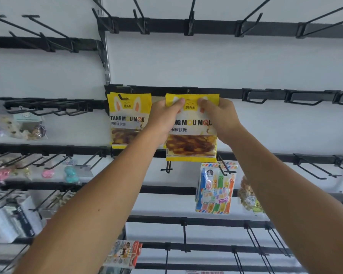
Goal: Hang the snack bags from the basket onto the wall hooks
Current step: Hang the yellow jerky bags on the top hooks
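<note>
A yellow and white snack bag (190, 143) with brown gummies is held up against the wall, its top edge level with a black rail hook (188, 91). My left hand (162, 119) pinches the bag's upper left, and my right hand (222, 117) pinches its upper right. Whether the hook passes through the bag's hole is hidden behind the bag. A second, matching snack bag (127, 119) hangs from a hook just to the left. The basket is out of view.
Black rails with bare hooks (265, 95) run right and above. A colourful pencil pack (216, 188) and a small snack packet (249, 196) hang below right. Small toys and packets (28, 125) fill the left wall section. A carded item (125, 254) hangs low in the centre.
</note>
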Motion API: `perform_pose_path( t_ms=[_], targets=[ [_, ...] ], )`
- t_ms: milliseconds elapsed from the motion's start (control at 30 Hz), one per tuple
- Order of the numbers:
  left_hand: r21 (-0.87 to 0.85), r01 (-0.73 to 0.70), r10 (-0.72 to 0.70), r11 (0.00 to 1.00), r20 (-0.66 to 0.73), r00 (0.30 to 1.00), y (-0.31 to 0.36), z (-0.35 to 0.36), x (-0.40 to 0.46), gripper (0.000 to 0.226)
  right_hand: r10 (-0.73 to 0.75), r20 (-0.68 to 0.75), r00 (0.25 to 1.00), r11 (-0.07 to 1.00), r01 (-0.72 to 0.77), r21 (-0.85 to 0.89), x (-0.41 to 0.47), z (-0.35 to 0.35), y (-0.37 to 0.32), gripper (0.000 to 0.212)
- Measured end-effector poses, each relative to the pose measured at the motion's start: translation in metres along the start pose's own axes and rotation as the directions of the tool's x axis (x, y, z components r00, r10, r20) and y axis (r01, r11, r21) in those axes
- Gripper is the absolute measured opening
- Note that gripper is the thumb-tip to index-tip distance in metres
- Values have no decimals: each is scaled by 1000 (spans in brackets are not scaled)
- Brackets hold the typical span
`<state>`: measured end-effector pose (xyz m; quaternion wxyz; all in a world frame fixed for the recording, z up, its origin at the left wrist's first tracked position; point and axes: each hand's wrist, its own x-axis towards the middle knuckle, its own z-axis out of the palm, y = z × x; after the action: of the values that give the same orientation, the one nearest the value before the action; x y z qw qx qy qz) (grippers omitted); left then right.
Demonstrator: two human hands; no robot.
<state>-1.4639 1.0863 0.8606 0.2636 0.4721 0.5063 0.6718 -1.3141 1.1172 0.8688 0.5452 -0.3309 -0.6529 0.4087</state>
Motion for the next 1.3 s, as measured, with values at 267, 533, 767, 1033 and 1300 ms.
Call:
perform_pose_path(
  t_ms=[267,533,767,1033,1300],
  targets=[
    [-6,4,-4,1000,-28,1000,1,1,6,33,-34,28,999,999,34,18,11,1,0,28],
    [31,39,-38,999,-10,999,-6,-1,13,24,32,30,999,999,-31,-20,18,4,12,23],
    [67,45,-42,997,-32,999,-17,4,28,25,69,-7,998,992,-70,-103,35,5,21,26],
    [190,-74,120,979,-247,961,-30,16,39,37,-45,-170,984,924,-24,-383,49,10,36,31],
    [323,-73,163,944,-263,951,-39,8,39,27,-105,-268,958,937,5,-349,47,14,44,34]
  ],
)
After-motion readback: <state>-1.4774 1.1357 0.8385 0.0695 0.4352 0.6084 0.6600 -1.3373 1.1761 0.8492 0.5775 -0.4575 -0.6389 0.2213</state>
